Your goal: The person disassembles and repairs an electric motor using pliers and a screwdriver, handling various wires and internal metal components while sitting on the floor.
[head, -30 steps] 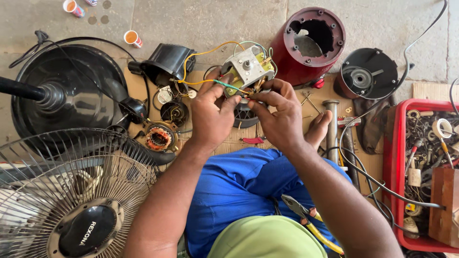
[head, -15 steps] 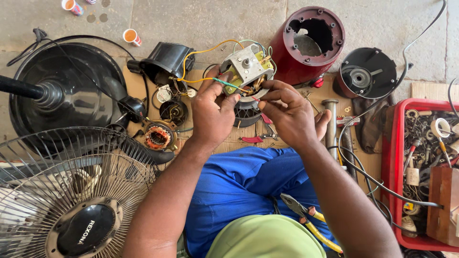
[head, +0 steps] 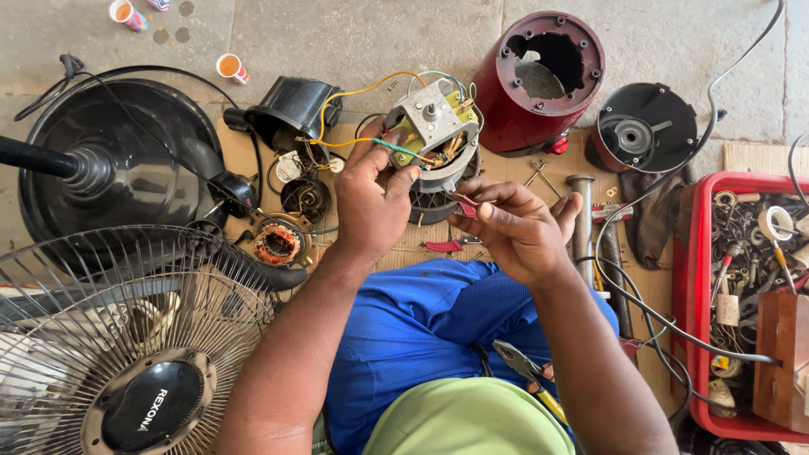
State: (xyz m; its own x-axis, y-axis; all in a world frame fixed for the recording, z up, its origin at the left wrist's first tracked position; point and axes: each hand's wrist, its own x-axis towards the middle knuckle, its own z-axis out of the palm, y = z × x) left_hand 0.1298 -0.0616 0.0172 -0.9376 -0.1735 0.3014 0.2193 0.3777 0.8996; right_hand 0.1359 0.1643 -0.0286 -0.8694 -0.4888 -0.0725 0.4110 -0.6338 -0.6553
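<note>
Left hand (head: pixel 371 206) grips the grey metal fan motor with coloured wires (head: pixel 434 126), fingers closed round its green wire, above the brown cardboard sheet (head: pixel 514 181). Right hand (head: pixel 514 232) pinches a small red-handled tool (head: pixel 466 205) just beside it.

Single head-worn view, looking steeply down, close over both hands and lap; floor (head: pixel 354 34) beyond the fingers (head: pixel 396 181).
</note>
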